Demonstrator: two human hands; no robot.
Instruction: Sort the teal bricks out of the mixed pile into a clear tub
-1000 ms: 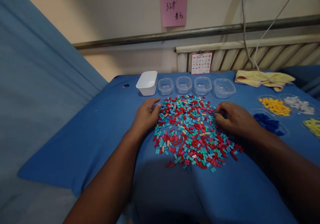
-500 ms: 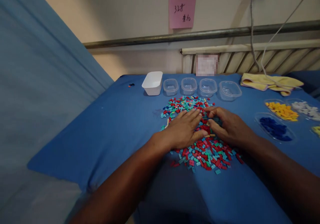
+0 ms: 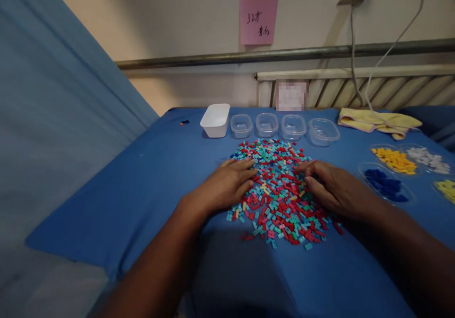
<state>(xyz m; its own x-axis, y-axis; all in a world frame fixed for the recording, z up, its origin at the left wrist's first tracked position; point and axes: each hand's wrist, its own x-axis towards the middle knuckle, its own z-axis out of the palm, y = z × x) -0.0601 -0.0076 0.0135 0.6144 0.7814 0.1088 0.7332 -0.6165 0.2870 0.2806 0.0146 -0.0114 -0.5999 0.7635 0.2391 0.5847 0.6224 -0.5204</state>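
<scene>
With the left hand flat, fingers spread, and the right hand curled, neither pinching, both flank the brick pile on the blue counter; spreading appears underway, picking single bricks next.

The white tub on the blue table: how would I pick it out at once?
Look along the far edge of the blue table, beyond the heap of small bricks. Five small tubs stand in a row; the white tub is leftmost, the only opaque one beside four clear tubs.
</scene>
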